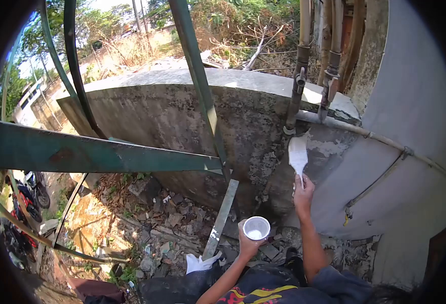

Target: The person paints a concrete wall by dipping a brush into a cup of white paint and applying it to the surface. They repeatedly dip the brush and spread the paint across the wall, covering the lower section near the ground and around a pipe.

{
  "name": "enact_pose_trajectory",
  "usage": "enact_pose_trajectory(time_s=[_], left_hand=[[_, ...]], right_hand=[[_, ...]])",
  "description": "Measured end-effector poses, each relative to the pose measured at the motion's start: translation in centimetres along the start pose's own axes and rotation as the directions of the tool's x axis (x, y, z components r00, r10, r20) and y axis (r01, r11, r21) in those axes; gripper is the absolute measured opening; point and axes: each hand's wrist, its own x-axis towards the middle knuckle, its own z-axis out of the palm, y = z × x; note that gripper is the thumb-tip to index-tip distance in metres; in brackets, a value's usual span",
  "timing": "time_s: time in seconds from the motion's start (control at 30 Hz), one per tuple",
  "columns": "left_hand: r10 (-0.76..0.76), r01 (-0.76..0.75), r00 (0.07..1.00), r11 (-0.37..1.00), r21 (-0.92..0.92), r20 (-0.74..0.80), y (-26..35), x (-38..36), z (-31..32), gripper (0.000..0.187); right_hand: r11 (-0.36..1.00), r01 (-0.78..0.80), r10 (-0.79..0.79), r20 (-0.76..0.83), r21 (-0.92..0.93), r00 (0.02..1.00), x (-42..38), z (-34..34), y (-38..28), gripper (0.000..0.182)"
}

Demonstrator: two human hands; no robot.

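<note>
My right hand point(303, 192) is closed around the handle of a wide white paintbrush point(298, 153). Its bristles point up and overlap the bare grey part of the wall point(320, 169), just below the pipe joint. Lower down, my left hand point(248, 246) grips a clear plastic cup point(257, 228) from the side, tilted so its mouth faces me. White paint shows at the bottom of the cup. To the right of the brush, the wall carries a smooth pale coat point(349, 187).
Green metal bars point(106, 156) cross close in front on the left. Vertical pipes with valves point(300, 76) meet a pipe point(375, 134) running along the wall. A weathered concrete wall point(182, 114) stands ahead. Rubble point(167, 228) and a white cloth point(200, 263) lie below; motorbikes point(25, 202) stand far left.
</note>
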Motion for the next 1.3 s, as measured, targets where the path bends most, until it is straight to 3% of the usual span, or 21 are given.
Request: enact_pose_trajectory(time_s=[0.03,0.1,0.17,0.2,0.3,0.37,0.47,0.57,0.63,0.73,0.83,0.87,0.97,1.07,1.17,1.27,1.3], left_hand=[[-0.010,0.010,1.000,0.999,-0.037,-0.006,-0.4,-0.3,-0.1,0.081],[0.010,-0.010,1.000,0.999,-0.048,0.001,-1.2,-0.4,0.0,0.080],[-0.015,0.016,1.000,0.999,-0.045,0.002,-0.6,-0.7,0.1,0.081],[-0.006,0.006,1.000,0.999,-0.042,0.013,-0.3,-0.7,0.1,0.081],[0.028,-0.027,0.999,0.999,-0.028,0.031,0.0,-0.7,0.3,0.081],[0.056,-0.056,0.998,0.998,-0.012,0.032,-0.9,-0.8,0.3,0.083],[0.011,-0.010,0.999,1.000,-0.027,0.047,0.0,-1.3,0.0,0.082],[0.023,-0.023,0.999,1.000,0.008,0.044,-0.4,-1.6,-0.3,0.082],[0.044,-0.044,0.998,0.999,-0.011,0.041,-0.8,-1.7,-0.5,0.082],[0.041,-0.040,0.998,0.999,-0.017,0.046,-1.1,-2.0,-1.0,0.082],[0.037,-0.039,0.999,0.998,0.046,0.037,-2.4,-2.7,-1.6,0.081],[0.045,-0.047,0.998,0.997,0.056,0.037,-2.6,-2.9,-1.7,0.081],[0.048,-0.049,0.998,0.999,0.021,0.043,-2.8,-3.1,-1.8,0.080],[0.027,-0.029,0.998,0.999,0.024,0.059,-2.8,-3.6,-2.0,0.082],[0.004,-0.006,0.999,0.999,0.036,0.054,-2.2,-3.4,-1.9,0.082],[-0.007,0.005,0.998,0.999,0.037,0.063,-1.6,-3.5,-1.7,0.082],[-0.004,0.001,0.998,0.999,0.036,0.068,-1.4,-3.4,-1.7,0.082]], right_hand=[[0.997,0.075,-0.076,-0.051,-0.018,0.996,-0.4,-0.2,-1.1,0.029],[0.994,0.052,-0.056,-0.039,-0.094,0.998,-0.7,-1.0,-5.0,0.032],[0.951,0.192,-0.213,-0.065,-0.241,0.975,-0.3,-0.4,-5.2,0.034],[0.922,0.176,-0.204,-0.047,-0.345,0.978,-0.2,0.1,-3.7,0.033],[0.816,0.105,-0.158,-0.045,-0.569,0.986,-0.7,2.2,5.9,0.031],[0.850,-0.008,0.029,0.033,-0.527,0.999,-3.0,1.4,7.5,0.033],[0.850,-0.080,0.141,0.080,-0.521,0.987,-4.2,0.2,8.4,0.035],[0.906,-0.176,0.222,0.079,-0.384,0.972,0.1,-0.2,7.2,0.032],[0.956,-0.288,0.285,0.064,0.054,0.956,1.8,-1.2,-1.5,0.028],[0.943,-0.157,0.157,0.025,0.293,0.987,2.3,-2.1,-9.1,0.026],[0.963,-0.127,0.134,-0.013,0.236,0.991,2.1,-1.9,-9.3,0.027],[0.998,0.057,-0.057,-0.055,-0.007,0.997,2.5,-1.7,-5.6,0.029],[0.901,0.106,-0.168,-0.112,-0.422,0.979,1.1,-0.2,2.9,0.030],[0.886,-0.106,0.104,-0.029,-0.451,0.994,-1.7,-0.5,5.7,0.030],[0.945,-0.004,-0.032,-0.106,-0.327,0.994,-2.9,-1.0,-0.3,0.031],[0.878,0.240,-0.321,-0.136,-0.415,0.937,-0.6,-0.7,-4.1,0.031],[0.878,0.230,-0.301,-0.111,-0.420,0.947,0.0,-0.4,-3.9,0.031]])
